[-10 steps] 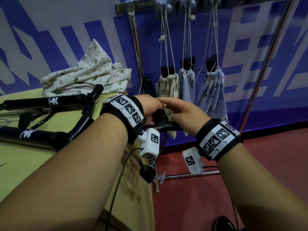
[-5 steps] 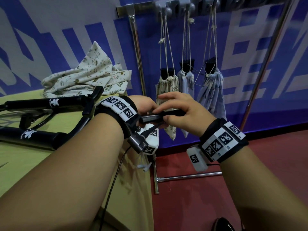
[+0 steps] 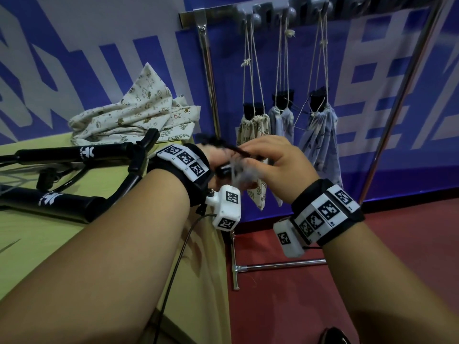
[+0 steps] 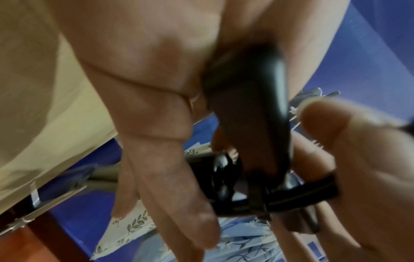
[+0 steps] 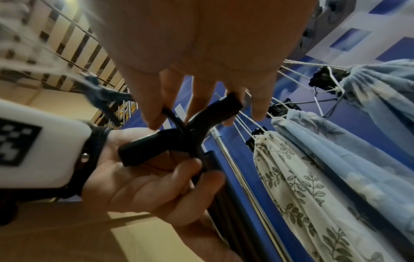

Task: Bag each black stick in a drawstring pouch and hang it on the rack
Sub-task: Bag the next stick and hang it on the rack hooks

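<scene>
Both hands meet off the table's right corner, in front of the rack. My left hand (image 3: 219, 157) (image 5: 152, 186) curls its fingers round the handle of a black stick (image 5: 156, 145) (image 4: 251, 115). My right hand (image 3: 268, 160) (image 5: 201, 99) pinches the stick's forked upper end and its thin black cord (image 5: 171, 115). In the head view the stick (image 3: 223, 170) is mostly hidden between the hands and blurred. Three filled pouches hang by strings from the rack (image 3: 273, 8): a leaf-print pouch (image 3: 253, 132), a pale blue pouch (image 3: 280, 120) and a blue pouch (image 3: 320, 135).
A heap of printed empty pouches (image 3: 134, 115) lies at the back of the yellow table (image 3: 37, 256). Two more black sticks (image 3: 74, 152) (image 3: 62, 202) lie on the table to my left. The rack's chrome post (image 3: 210, 78) and foot bar (image 3: 280, 264) stand on the red floor.
Both hands have lifted slightly with the stick. The right hand has shifted from gripping the shaft to pinching its upper end and cord.
</scene>
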Available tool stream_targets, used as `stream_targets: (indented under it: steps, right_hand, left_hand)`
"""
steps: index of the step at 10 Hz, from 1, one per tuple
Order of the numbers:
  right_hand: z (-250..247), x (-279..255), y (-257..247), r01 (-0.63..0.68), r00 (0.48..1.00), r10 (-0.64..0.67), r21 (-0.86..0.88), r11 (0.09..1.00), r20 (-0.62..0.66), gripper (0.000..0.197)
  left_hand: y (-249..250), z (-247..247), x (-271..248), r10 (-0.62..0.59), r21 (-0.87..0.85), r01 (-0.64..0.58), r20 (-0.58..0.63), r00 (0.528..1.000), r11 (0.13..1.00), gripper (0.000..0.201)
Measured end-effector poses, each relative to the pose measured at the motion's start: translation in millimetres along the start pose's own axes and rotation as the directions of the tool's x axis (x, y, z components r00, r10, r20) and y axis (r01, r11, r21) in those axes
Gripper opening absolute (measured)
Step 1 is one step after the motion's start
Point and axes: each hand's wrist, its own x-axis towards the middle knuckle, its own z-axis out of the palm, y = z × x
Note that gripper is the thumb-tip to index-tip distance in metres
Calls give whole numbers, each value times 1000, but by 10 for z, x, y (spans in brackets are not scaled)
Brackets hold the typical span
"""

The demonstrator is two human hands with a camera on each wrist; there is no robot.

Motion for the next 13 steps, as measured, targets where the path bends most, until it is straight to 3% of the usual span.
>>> stream_targets:
  steps: [1, 2, 3, 4, 6, 7, 8, 10, 13]
  right_hand:
    - [35, 19, 89, -108, 992, 109, 28, 994, -60, 22]
    - [52, 13, 136, -192, 977, 193, 14, 981, -92, 18]
    - [41, -18, 125, -274, 957, 274, 14, 962, -95, 10]
    - [55, -42, 175, -338, 934, 333, -16, 941, -128, 18]
    - [9, -29, 222, -321, 935, 299, -96, 942, -192, 6]
    - [-33, -24, 193, -343, 929, 330, -60, 937, -168, 9]
    - [-35, 2, 230, -369, 920, 359, -35, 929, -153, 25]
    - [-35, 52, 62, -397, 898, 420, 168, 902, -133, 23]
    - [-156, 27, -170, -358, 916, 400, 405, 841, -23, 22]
  left_hand:
    - [46, 53, 47, -166, -204, 205, 192, 967, 957, 35]
    - [73, 71, -37, -172, -147, 190, 127, 977, 971, 30]
    - [22, 69, -70, -100, -159, 109, 59, 993, 981, 26]
    - [67, 67, -18, -24, -138, 24, -1, 1000, 990, 30]
    - [124, 101, -100, 73, -202, -70, 9, 997, 977, 33]
    - [148, 122, -151, 136, -212, -125, 37, 990, 969, 35]
    - [163, 148, -178, 188, -190, -174, 60, 980, 966, 35]
    - [171, 141, -200, 243, -231, -223, 64, 968, 947, 38]
    - [141, 137, -275, 199, -224, -171, 109, 974, 960, 34]
